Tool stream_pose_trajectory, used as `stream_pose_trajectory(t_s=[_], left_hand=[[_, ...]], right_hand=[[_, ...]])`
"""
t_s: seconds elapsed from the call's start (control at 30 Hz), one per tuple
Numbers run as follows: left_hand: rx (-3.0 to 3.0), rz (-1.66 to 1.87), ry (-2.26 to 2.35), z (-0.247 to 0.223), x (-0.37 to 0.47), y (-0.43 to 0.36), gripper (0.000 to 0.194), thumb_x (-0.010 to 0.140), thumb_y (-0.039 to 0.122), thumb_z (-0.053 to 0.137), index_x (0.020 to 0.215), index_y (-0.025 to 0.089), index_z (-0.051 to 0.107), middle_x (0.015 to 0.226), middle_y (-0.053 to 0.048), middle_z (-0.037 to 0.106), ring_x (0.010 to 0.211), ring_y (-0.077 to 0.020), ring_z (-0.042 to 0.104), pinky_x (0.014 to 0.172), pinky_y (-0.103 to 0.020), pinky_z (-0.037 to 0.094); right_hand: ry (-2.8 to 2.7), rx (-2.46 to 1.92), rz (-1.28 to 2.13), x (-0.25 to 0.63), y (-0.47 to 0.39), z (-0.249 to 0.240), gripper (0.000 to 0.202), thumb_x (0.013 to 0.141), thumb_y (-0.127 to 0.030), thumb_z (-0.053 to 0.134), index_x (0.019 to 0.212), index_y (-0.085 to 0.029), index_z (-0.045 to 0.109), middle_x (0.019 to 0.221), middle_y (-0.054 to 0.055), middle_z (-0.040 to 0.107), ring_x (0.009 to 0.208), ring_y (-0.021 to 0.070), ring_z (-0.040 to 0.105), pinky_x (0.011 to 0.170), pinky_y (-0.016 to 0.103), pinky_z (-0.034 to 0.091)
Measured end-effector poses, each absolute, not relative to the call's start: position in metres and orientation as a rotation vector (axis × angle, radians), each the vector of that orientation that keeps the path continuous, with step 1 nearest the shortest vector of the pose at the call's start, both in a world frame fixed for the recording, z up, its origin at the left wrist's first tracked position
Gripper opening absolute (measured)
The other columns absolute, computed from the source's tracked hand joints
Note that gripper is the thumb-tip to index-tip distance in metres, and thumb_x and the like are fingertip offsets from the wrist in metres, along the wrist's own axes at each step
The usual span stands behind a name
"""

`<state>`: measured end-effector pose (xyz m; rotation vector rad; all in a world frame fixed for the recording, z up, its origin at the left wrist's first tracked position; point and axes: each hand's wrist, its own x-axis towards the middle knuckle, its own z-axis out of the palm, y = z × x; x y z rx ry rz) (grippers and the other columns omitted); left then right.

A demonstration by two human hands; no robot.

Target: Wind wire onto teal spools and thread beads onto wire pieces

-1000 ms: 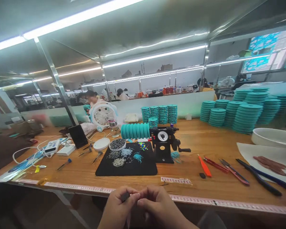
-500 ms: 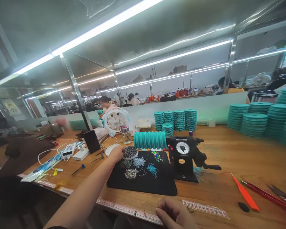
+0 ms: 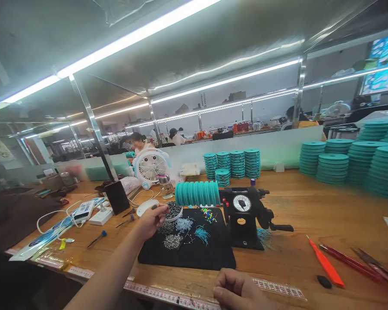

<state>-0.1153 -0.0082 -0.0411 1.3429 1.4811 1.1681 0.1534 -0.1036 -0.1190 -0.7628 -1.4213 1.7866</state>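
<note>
My left hand (image 3: 152, 220) pinches a small dark grey pellet (image 3: 154, 207) between thumb and fingertips, just left of a white bowl (image 3: 177, 217) full of similar pellets. Near the front table edge, my right hand (image 3: 237, 289) has its fingers curled and pressed together; whatever may be inside is hidden. A black mat (image 3: 194, 256) lies between the hands. On it are piles of silvery small parts (image 3: 173, 242), pale clear pieces (image 3: 184, 224), blue-green short strips (image 3: 201, 234) and coloured beads (image 3: 208, 215).
Behind the mat, a row of teal spools (image 3: 197, 193) sits on a black hand-crank winder (image 3: 242, 219) with a dial. More teal spool stacks (image 3: 331, 168) stand right. An orange pointed tool (image 3: 326, 263) and scissors (image 3: 371, 262) lie at right. A phone (image 3: 117, 197) and fan (image 3: 151, 168) stand left.
My left hand has lifted out of the bowl and drawn back slightly left, now with a dark pellet at its fingertips. My right hand stays curled in about the same place. The view has shifted slightly right.
</note>
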Motion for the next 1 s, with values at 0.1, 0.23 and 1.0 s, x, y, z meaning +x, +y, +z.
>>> stream_pose_trajectory(t_s=[0.1, 0.23, 1.0], left_hand=[[1.128, 1.25, 1.231, -0.047, -0.09, -0.05, 0.032, 0.067, 0.043, 0.067, 0.072, 0.016, 0.051, 0.082, -0.005, 0.064, 0.041, -0.0012, 0.036, 0.034, -0.016, 0.02], [0.901, 1.272, 1.05, -0.054, -0.058, -0.091, 0.028, 0.063, 0.034, 0.071, 0.072, 0.015, 0.053, 0.076, -0.004, 0.063, 0.04, 0.0001, 0.035, 0.031, -0.012, 0.016], [0.463, 1.274, 0.75, -0.091, -0.024, -0.13, 0.037, 0.058, 0.023, 0.083, 0.086, 0.009, 0.064, 0.063, 0.004, 0.054, 0.039, 0.001, 0.034, 0.035, -0.011, 0.026]], right_hand=[[-1.407, -0.792, 1.783, 0.154, -0.102, -0.116, 0.03, 0.065, -0.041, 0.07, 0.061, -0.017, 0.053, 0.051, -0.006, 0.041, 0.046, 0.0068, 0.03, 0.047, 0.019, 0.025], [-1.277, -0.73, 1.782, 0.143, -0.101, -0.117, 0.029, 0.068, -0.04, 0.066, 0.061, -0.018, 0.049, 0.045, -0.01, 0.031, 0.039, 0.005, 0.02, 0.039, 0.02, 0.015], [-0.999, -0.528, 1.993, 0.123, -0.109, -0.105, 0.021, 0.07, -0.031, 0.067, 0.067, -0.017, 0.052, 0.055, 0.003, 0.065, 0.044, 0.0105, 0.054, 0.042, 0.018, 0.036]])
